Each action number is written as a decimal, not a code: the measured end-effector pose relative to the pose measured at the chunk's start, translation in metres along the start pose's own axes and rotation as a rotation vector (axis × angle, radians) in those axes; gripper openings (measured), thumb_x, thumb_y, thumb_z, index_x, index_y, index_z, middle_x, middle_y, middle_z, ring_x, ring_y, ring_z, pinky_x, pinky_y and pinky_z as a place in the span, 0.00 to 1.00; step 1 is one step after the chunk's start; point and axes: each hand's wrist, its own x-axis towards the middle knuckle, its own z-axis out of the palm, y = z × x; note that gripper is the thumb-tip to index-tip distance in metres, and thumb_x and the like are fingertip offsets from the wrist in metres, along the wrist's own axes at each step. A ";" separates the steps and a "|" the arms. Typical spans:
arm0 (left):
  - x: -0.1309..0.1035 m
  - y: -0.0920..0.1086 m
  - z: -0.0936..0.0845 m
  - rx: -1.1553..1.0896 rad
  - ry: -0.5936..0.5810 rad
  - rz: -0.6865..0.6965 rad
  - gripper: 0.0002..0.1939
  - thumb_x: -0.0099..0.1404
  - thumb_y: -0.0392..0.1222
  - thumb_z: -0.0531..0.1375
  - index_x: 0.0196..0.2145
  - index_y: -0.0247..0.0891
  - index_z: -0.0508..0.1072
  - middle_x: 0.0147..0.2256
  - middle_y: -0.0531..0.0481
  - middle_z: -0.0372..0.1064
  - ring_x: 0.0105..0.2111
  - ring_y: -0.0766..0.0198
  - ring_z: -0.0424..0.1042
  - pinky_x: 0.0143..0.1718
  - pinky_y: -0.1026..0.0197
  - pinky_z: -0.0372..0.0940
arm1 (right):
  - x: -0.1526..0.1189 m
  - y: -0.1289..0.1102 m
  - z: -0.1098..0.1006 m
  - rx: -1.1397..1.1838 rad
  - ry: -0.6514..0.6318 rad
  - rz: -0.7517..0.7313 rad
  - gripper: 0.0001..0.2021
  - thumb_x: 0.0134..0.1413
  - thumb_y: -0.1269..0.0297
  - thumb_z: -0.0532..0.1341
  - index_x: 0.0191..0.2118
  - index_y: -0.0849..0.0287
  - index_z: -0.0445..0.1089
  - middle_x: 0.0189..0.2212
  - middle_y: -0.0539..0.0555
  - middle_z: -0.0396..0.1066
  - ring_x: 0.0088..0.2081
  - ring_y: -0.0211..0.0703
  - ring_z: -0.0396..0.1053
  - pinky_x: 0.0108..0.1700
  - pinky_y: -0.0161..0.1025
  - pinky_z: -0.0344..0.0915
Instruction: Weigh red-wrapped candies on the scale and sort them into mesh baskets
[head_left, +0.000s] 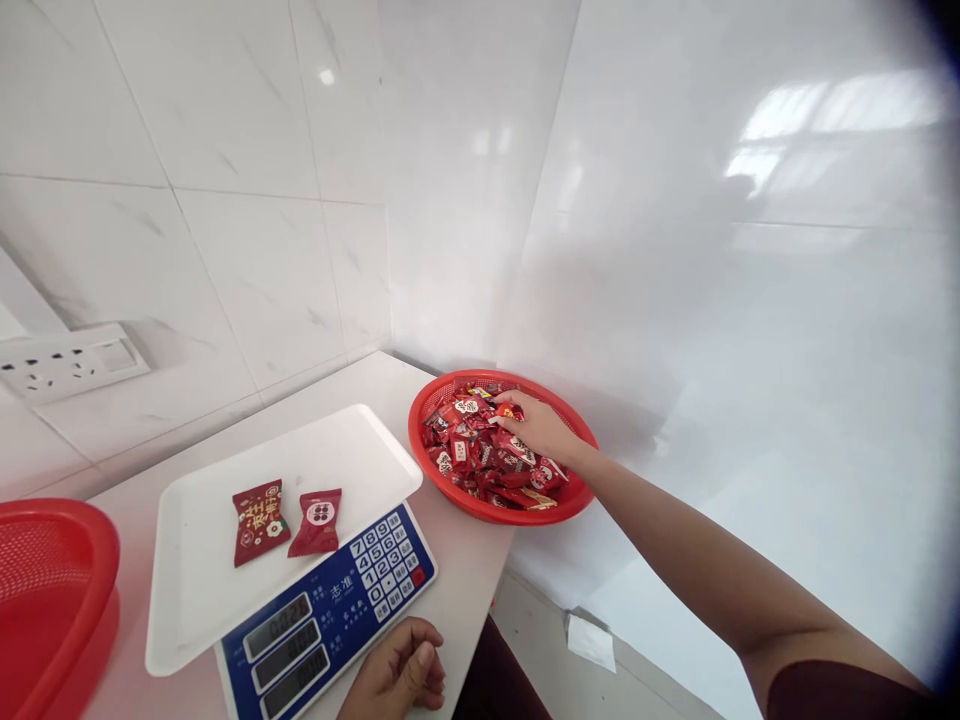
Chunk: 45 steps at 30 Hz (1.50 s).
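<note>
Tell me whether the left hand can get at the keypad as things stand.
Likely yes: the left hand is close to the keypad, with nothing visible in the way. Its fingers are curled, so one may need to extend.

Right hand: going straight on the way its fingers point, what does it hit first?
The right hand would most likely meet the red-wrapped packets right at its fingertips, before the red basket's wall. It may already touch one; depth is unclear.

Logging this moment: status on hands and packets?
Right hand at wrapped packets in red basket, grip unclear. Left hand curled near scale. Two more packets on white tray. No obstruction visible.
</note>
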 end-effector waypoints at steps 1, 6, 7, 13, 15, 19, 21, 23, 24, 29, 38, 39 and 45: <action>0.000 0.000 0.000 0.002 0.006 0.000 0.25 0.50 0.64 0.60 0.32 0.37 0.71 0.24 0.51 0.65 0.26 0.64 0.66 0.30 0.60 0.64 | -0.001 0.002 -0.002 -0.014 -0.037 -0.004 0.17 0.54 0.64 0.54 0.50 0.56 0.63 0.51 0.54 0.65 0.50 0.46 0.64 0.49 0.40 0.58; 0.000 0.000 0.001 0.009 0.019 -0.001 0.26 0.49 0.64 0.61 0.32 0.37 0.71 0.23 0.51 0.66 0.27 0.63 0.67 0.30 0.60 0.64 | -0.009 0.013 -0.007 -0.127 -0.381 -0.015 0.21 0.35 0.56 0.68 0.41 0.54 0.72 0.39 0.54 0.74 0.41 0.53 0.70 0.39 0.40 0.63; 0.000 0.000 0.001 0.013 0.018 -0.003 0.26 0.49 0.64 0.61 0.32 0.37 0.71 0.23 0.51 0.66 0.27 0.63 0.67 0.30 0.60 0.64 | -0.011 0.014 -0.006 -0.187 -0.467 -0.022 0.23 0.33 0.54 0.68 0.40 0.54 0.72 0.39 0.55 0.74 0.41 0.54 0.70 0.38 0.40 0.63; 0.000 -0.001 0.000 0.021 0.019 0.006 0.26 0.49 0.64 0.61 0.32 0.37 0.71 0.24 0.51 0.66 0.27 0.62 0.67 0.30 0.59 0.65 | -0.017 0.003 0.005 -0.340 -0.650 -0.038 0.15 0.30 0.60 0.68 0.32 0.56 0.73 0.29 0.55 0.73 0.33 0.54 0.70 0.30 0.40 0.61; 0.000 -0.001 0.000 0.024 0.011 0.009 0.26 0.49 0.64 0.61 0.32 0.37 0.70 0.24 0.51 0.66 0.27 0.63 0.67 0.30 0.59 0.64 | -0.014 0.002 0.005 -0.316 -0.633 -0.035 0.14 0.30 0.66 0.66 0.31 0.56 0.73 0.28 0.54 0.73 0.31 0.52 0.70 0.28 0.39 0.60; -0.001 -0.001 0.000 0.028 -0.003 0.018 0.25 0.50 0.63 0.61 0.32 0.36 0.70 0.24 0.52 0.65 0.26 0.64 0.67 0.29 0.60 0.64 | -0.007 0.006 -0.002 -0.214 -0.569 -0.034 0.15 0.33 0.71 0.63 0.35 0.55 0.72 0.30 0.52 0.73 0.33 0.50 0.70 0.31 0.37 0.61; -0.001 -0.001 0.000 0.024 -0.004 0.021 0.26 0.50 0.63 0.61 0.33 0.36 0.70 0.24 0.52 0.65 0.26 0.64 0.67 0.29 0.60 0.63 | -0.004 0.010 -0.008 -0.149 -0.518 -0.024 0.17 0.35 0.70 0.62 0.38 0.55 0.71 0.33 0.52 0.73 0.36 0.49 0.69 0.34 0.37 0.62; 0.000 -0.001 0.000 0.021 -0.005 0.020 0.26 0.50 0.63 0.61 0.32 0.36 0.70 0.24 0.52 0.65 0.26 0.64 0.67 0.29 0.60 0.64 | -0.003 0.014 -0.013 -0.082 -0.466 -0.013 0.18 0.38 0.68 0.62 0.41 0.57 0.70 0.37 0.52 0.73 0.39 0.49 0.69 0.38 0.38 0.62; 0.000 -0.001 0.000 0.021 -0.007 0.018 0.26 0.50 0.63 0.61 0.32 0.36 0.69 0.24 0.51 0.65 0.26 0.64 0.67 0.29 0.60 0.64 | -0.002 0.015 -0.015 -0.050 -0.445 -0.010 0.18 0.40 0.66 0.61 0.42 0.57 0.69 0.38 0.52 0.73 0.41 0.49 0.68 0.39 0.38 0.63; 0.000 0.000 -0.001 0.035 -0.031 0.002 0.27 0.49 0.64 0.60 0.33 0.36 0.69 0.24 0.52 0.66 0.25 0.65 0.67 0.30 0.60 0.64 | -0.004 0.018 -0.018 0.196 -0.325 0.054 0.16 0.48 0.60 0.59 0.44 0.60 0.68 0.41 0.54 0.72 0.42 0.49 0.68 0.44 0.42 0.63; -0.010 0.022 0.016 -0.094 0.105 0.131 0.25 0.51 0.60 0.62 0.38 0.37 0.68 0.28 0.49 0.66 0.29 0.62 0.67 0.28 0.60 0.65 | -0.049 -0.027 0.010 1.094 -0.651 0.148 0.16 0.41 0.54 0.67 0.26 0.60 0.63 0.17 0.43 0.61 0.13 0.26 0.53 0.13 0.27 0.45; -0.013 0.030 0.019 -0.115 0.125 0.173 0.26 0.52 0.59 0.62 0.41 0.38 0.67 0.32 0.47 0.66 0.30 0.61 0.67 0.28 0.59 0.66 | -0.058 -0.034 0.020 1.123 -0.734 0.131 0.17 0.40 0.52 0.67 0.25 0.61 0.63 0.15 0.43 0.60 0.12 0.25 0.50 0.12 0.27 0.42; -0.032 0.074 0.024 -0.065 0.251 0.329 0.17 0.60 0.53 0.58 0.41 0.38 0.65 0.32 0.50 0.63 0.26 0.67 0.63 0.26 0.62 0.65 | -0.105 -0.075 0.090 1.160 -0.946 0.012 0.21 0.42 0.50 0.66 0.35 0.62 0.63 0.18 0.44 0.59 0.17 0.27 0.50 0.18 0.27 0.44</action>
